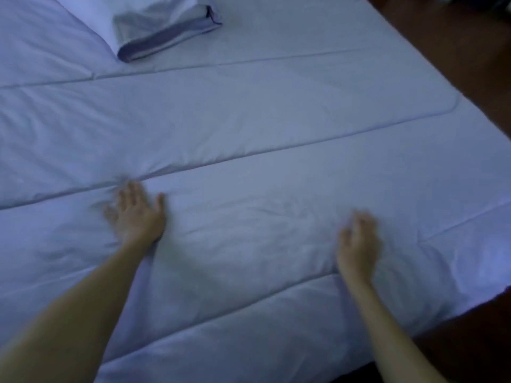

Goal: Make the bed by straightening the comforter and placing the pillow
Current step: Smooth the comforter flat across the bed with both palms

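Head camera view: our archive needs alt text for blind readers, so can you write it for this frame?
Two bare hands, the left hand and right hand, press flat and open on a pale quilted comforter spread over a bed. A pillow with a darker trimmed end lies at the far left, and dark floor shows past the bed's right edge.

Readable text, labels, brands, numbers, signs: none. The comforter (249,139) is plain pale fabric crossed only by stitched seams, bearing no print or tag. The pillow (154,26) at the upper left has a darker band along its open end, without lettering. The dark floor (456,45) to the right carries no marking. The frame is dim and blurred.
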